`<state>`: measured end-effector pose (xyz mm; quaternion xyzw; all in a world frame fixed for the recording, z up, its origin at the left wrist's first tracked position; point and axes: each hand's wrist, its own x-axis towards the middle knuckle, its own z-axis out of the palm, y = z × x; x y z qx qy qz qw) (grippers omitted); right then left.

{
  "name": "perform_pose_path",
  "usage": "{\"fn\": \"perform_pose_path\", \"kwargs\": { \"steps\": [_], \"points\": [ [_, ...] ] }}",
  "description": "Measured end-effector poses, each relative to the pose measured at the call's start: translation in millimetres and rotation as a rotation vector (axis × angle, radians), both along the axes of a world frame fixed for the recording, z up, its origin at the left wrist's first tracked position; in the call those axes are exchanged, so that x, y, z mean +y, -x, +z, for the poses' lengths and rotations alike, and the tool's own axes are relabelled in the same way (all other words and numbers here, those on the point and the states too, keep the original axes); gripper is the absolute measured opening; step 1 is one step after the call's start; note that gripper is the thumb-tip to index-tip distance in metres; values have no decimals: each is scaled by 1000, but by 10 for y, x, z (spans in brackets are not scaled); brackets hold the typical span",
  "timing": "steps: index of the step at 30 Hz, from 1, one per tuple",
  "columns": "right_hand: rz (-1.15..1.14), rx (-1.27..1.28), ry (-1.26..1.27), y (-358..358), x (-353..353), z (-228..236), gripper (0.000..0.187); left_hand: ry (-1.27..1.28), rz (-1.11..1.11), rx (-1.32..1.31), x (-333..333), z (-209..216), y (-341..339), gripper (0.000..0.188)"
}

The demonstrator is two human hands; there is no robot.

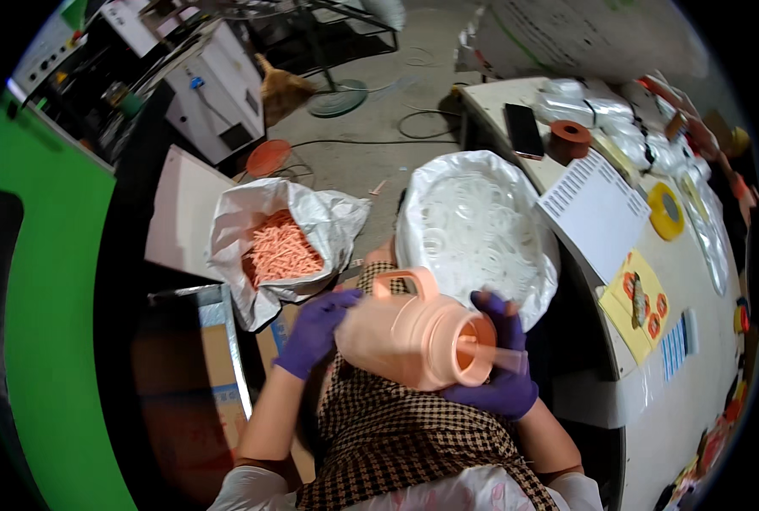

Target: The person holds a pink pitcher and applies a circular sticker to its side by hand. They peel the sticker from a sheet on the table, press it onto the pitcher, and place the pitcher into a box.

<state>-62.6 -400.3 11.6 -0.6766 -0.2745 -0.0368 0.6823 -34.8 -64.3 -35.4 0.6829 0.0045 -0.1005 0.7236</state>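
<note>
A peach plastic jug (388,341) with a loop handle lies on its side above my lap, its round mouth facing right. My left hand (315,330), in a purple glove, grips the base end. Around the mouth end curves my right hand (505,375), also gloved in purple, with its lower part against the jug's neck and its fingertips raised beside the rim. A pale translucent strip (503,358), smeared by motion, sticks out of the mouth across my right palm. Whether the right fingers pinch this strip cannot be made out.
Ahead stand a white sack of peach plastic sticks (281,247) and a white sack of clear rings (481,230). On the right, a table (558,170) carries a phone (524,130), tape rolls (666,211) and papers. A cardboard box (183,366) sits at left.
</note>
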Motion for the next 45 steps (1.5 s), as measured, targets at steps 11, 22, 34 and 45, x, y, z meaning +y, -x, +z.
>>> {"fn": "perform_pose_path", "kwargs": {
  "steps": [11, 22, 34, 45],
  "points": [
    [148, -181, -65, -144, 215, 262, 146, -817, -142, -778, -1086, 1129, 71, 91],
    [-199, -484, 765, -101, 522, 191, 37, -1002, 212, -896, -1170, 937, 247, 68],
    [111, -526, 612, -919, 1069, 483, 78, -793, 506, -797, 103, 855, -657, 93],
    [-387, -191, 1208, -1937, 319, -533, 22, -751, 913, -1050, 1164, 1185, -687, 121]
  ]
}}
